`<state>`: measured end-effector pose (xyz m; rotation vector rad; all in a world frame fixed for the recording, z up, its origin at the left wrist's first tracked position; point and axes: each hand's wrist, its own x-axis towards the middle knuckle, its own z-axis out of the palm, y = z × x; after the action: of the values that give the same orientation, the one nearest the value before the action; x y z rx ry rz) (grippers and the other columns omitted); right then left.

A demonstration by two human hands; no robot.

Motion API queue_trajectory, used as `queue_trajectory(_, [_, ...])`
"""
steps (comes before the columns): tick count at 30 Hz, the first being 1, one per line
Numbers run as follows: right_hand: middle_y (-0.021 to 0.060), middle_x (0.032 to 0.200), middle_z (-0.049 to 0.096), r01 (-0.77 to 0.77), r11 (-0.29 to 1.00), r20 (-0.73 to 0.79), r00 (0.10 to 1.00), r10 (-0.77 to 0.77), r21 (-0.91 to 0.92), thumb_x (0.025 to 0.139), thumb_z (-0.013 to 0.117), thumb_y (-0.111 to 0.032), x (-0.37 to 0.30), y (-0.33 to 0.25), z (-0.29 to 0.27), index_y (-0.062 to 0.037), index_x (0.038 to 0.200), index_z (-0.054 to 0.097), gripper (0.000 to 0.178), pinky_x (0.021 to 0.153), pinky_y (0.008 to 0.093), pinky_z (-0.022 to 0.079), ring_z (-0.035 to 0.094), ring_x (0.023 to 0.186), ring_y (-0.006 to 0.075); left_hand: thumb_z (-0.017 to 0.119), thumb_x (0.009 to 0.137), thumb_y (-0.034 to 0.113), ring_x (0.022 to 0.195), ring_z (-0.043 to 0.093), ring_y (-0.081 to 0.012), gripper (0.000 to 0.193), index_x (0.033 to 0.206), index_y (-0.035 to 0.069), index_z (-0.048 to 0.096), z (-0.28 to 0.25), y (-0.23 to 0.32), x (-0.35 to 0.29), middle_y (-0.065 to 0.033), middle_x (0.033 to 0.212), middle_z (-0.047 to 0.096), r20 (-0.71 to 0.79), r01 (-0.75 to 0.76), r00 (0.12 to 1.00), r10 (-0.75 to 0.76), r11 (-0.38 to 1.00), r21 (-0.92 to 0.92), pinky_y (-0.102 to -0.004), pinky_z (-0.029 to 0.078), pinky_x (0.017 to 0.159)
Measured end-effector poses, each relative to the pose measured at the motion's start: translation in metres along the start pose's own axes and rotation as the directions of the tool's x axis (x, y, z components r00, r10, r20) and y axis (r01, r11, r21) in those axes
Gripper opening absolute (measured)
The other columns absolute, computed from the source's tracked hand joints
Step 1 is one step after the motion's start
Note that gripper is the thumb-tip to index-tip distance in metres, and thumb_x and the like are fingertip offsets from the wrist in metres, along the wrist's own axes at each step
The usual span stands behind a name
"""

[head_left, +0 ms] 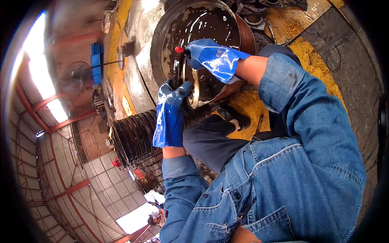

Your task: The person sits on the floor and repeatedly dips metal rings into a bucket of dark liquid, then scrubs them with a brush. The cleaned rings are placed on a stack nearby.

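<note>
Both my hands wear blue rubber gloves, wet and shiny. My right hand (212, 60) is closed round a tool with a red end (179, 49) and a black part; its kind is hidden by the glove. My left hand (172, 107) grips the near left edge of a metal ring (196, 90), thumb and fingers pinched on it. The ring stands tilted over a round basin (245, 34) of dark, oily liquid (206, 24). The ring's far part runs beneath my right hand, so whether the tool touches it is hidden.
Left of my knees lies a row of dark ribbed rings (131, 135). A blackened metal part (254, 20) sits beyond the basin at the right. Yellow, oil-stained floor plates (312, 60) surround it. A fan (76, 76) and a blue box (96, 62) are at the far left.
</note>
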<state>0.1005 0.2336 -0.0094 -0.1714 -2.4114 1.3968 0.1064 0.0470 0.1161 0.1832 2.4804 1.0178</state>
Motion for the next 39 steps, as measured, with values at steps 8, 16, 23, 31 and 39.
queue_trajectory(8, [0.0172, 0.094, 0.074, -0.049, 0.999, 0.111, 0.993, 0.048, 0.008, 0.080, 0.068, -0.024, -0.007, -0.009, -0.013, -0.0104, 0.096, 0.076, 0.023, 0.080, 0.0462, 0.057, 0.072, 0.092, 0.0377, 0.081, 0.081, 0.018, 0.062, 0.063, -0.0141, 0.032, 0.105, -0.002, 0.072, 0.017, -0.007, -0.004, -0.0085, 0.083, 0.073, -0.072, -0.010, 0.997, 0.012, 1.000, 0.023, -0.0287, 0.050, 0.056])
queue_trajectory(16, [0.0182, 0.095, 0.073, -0.119, 0.992, 0.058, 0.992, 0.116, 0.042, 0.081, 0.067, -0.027, -0.004, -0.005, -0.002, -0.0084, 0.096, 0.075, 0.025, 0.080, 0.0475, 0.057, 0.071, 0.092, 0.0397, 0.078, 0.081, 0.022, 0.066, 0.062, -0.0154, 0.033, 0.101, -0.004, 0.072, 0.027, 0.023, -0.020, -0.0087, 0.081, 0.072, -0.091, 0.039, 0.995, -0.030, 0.993, 0.108, -0.0320, 0.049, 0.060])
queue_trajectory(23, [0.0205, 0.093, 0.073, -0.144, 0.985, 0.102, 0.986, 0.135, 0.090, 0.081, 0.067, -0.025, -0.005, -0.014, -0.006, -0.0070, 0.095, 0.075, 0.024, 0.078, 0.0485, 0.057, 0.071, 0.092, 0.0413, 0.078, 0.081, 0.022, 0.065, 0.061, -0.0154, 0.033, 0.100, -0.004, 0.072, 0.026, 0.021, -0.023, -0.0083, 0.080, 0.072, -0.132, 0.024, 0.991, -0.010, 0.994, 0.108, -0.0319, 0.048, 0.059])
queue_trajectory(31, [0.0199, 0.089, 0.072, -0.212, 0.971, 0.087, 0.975, 0.203, 0.111, 0.080, 0.066, -0.024, -0.006, -0.015, -0.007, -0.0088, 0.094, 0.075, 0.023, 0.074, 0.0467, 0.056, 0.072, 0.087, 0.0404, 0.078, 0.081, 0.023, 0.064, 0.061, -0.0153, 0.032, 0.098, -0.003, 0.072, 0.031, 0.018, -0.020, -0.0079, 0.079, 0.071, -0.154, -0.001, 0.988, 0.016, 0.995, 0.096, -0.0319, 0.047, 0.059])
queue_trajectory(39, [0.0203, 0.090, 0.073, -0.211, 0.970, 0.062, 0.977, 0.205, 0.117, 0.080, 0.066, -0.023, -0.006, -0.013, -0.004, -0.0096, 0.096, 0.076, 0.023, 0.074, 0.0466, 0.057, 0.072, 0.088, 0.0401, 0.077, 0.081, 0.023, 0.063, 0.060, -0.0153, 0.031, 0.097, -0.003, 0.072, 0.031, 0.024, -0.022, -0.0074, 0.077, 0.070, -0.162, -0.015, 0.986, 0.031, 0.995, 0.098, -0.0319, 0.046, 0.058])
